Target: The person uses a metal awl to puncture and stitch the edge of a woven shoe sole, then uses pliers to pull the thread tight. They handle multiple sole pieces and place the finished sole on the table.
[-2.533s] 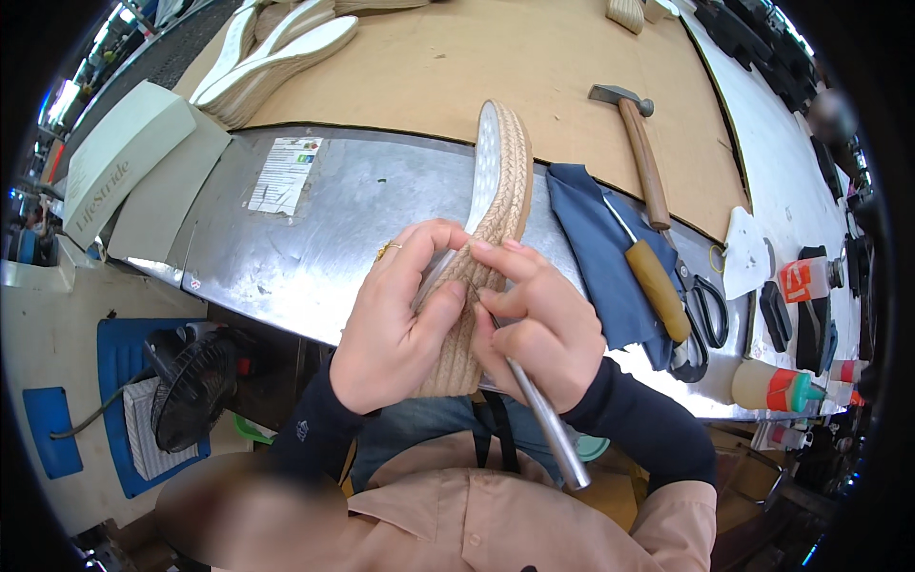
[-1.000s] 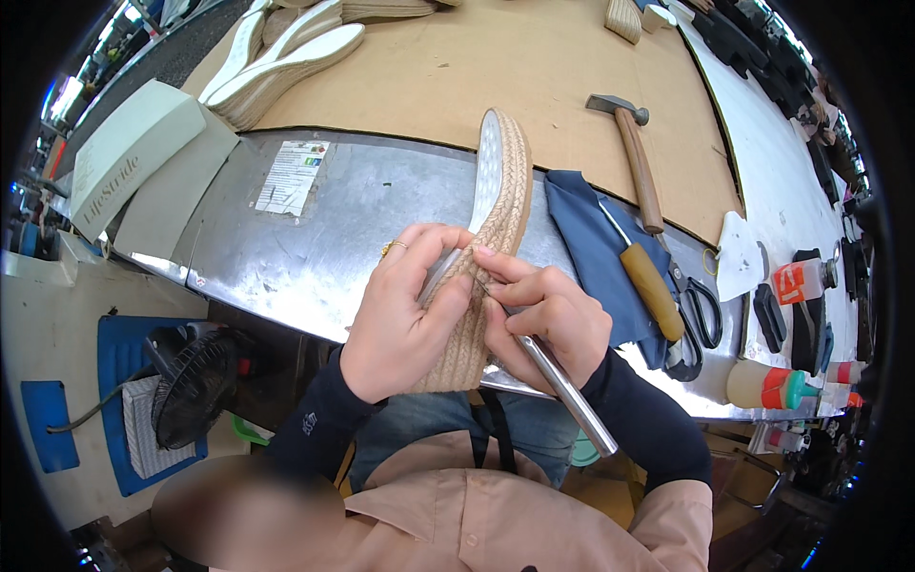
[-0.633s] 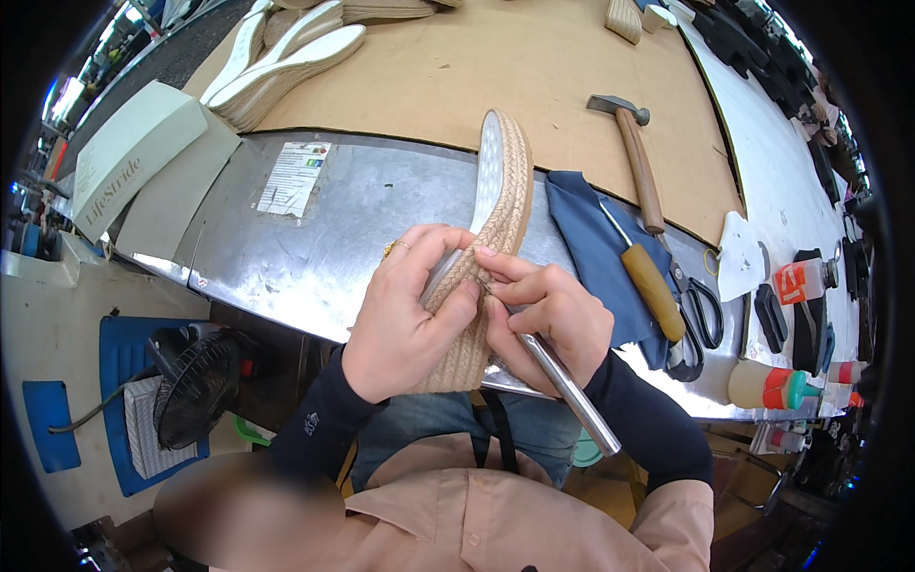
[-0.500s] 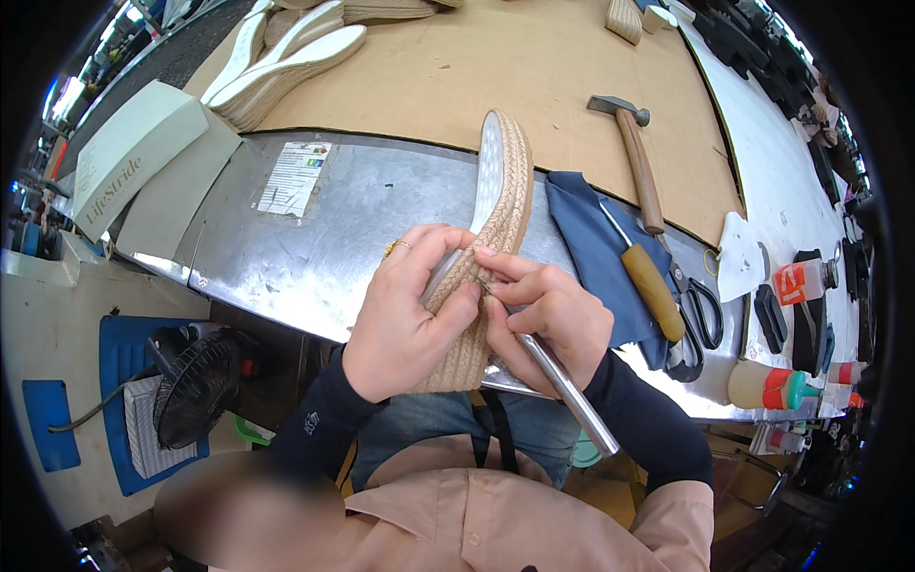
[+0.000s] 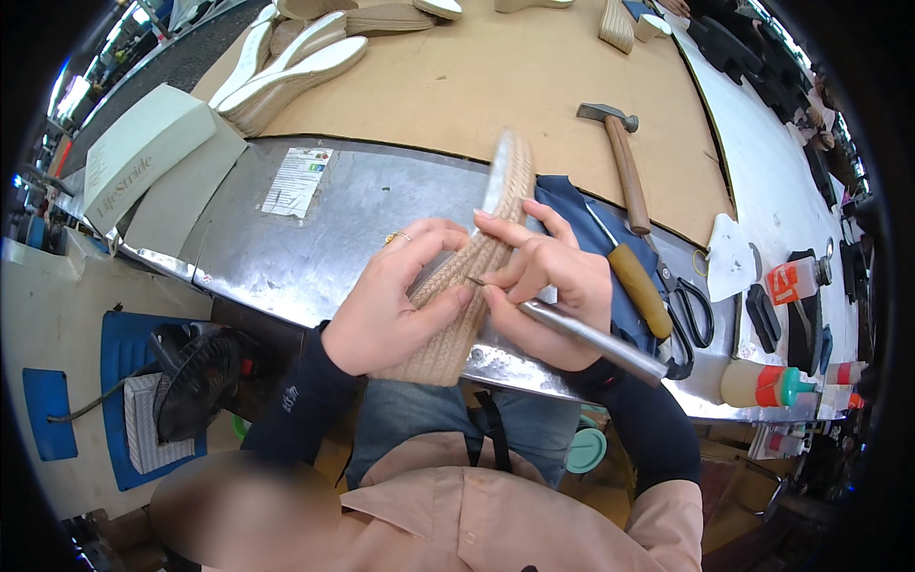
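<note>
In the head view, the sole (image 5: 472,262) is held at the centre, its toe, slightly blurred, aimed at 1 o'clock and its heel at 7. It is gripped in the left hand (image 5: 396,300), with the thumb pressed on the braided side and the fingers curled over the far rim. A tool (image 5: 596,338) is kept between thumb and bent fingers of the right hand (image 5: 572,272), closed rather loosely, with fingertips laid on the sole; its thin tip is set against the braid near the left thumb.

At 10 o'clock a grey box (image 5: 148,153) is seen, its inside hidden. A bottle (image 5: 743,383) is laid between 3 and 4, and a jar (image 5: 791,279) is seen at 3; what they contain cannot be told.

The near edge of the metal top (image 5: 400,200) is passed beneath the hands, and it is overhung by the heel. A broad stretch of metal is left from 9 to 11, bounded beyond by cardboard (image 5: 534,95). Toward 2 and 3, room is narrowed by cloth (image 5: 562,195), awl (image 5: 639,291), scissors (image 5: 667,275) and hammer (image 5: 624,176). Other soles (image 5: 295,76) are heaped at 11.
</note>
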